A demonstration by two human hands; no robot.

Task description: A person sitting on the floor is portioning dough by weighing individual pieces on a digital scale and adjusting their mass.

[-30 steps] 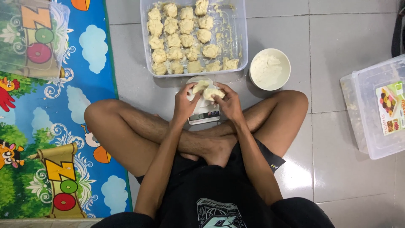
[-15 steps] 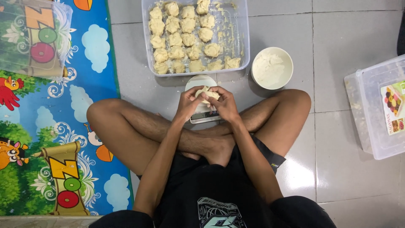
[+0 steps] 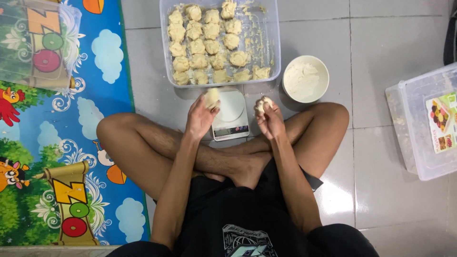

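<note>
A person seated cross-legged on a tiled floor [image 3: 390,43] holds a lump of pale dough in each of two hands. The left hand [image 3: 199,119] curls closed around one dough piece [image 3: 211,98]; the right hand [image 3: 269,116] pinches a smaller dough piece [image 3: 263,102] in its fingertips. Between them sits a small white kitchen scale [image 3: 229,114], its platform bare. Just beyond lie a clear plastic tray [image 3: 269,43] lined with rows of portioned dough balls [image 3: 200,47], and a white bowl of flour [image 3: 305,79]. Portioning goes best, it seems, with small pinches and each lump set centred on the scale.
</note>
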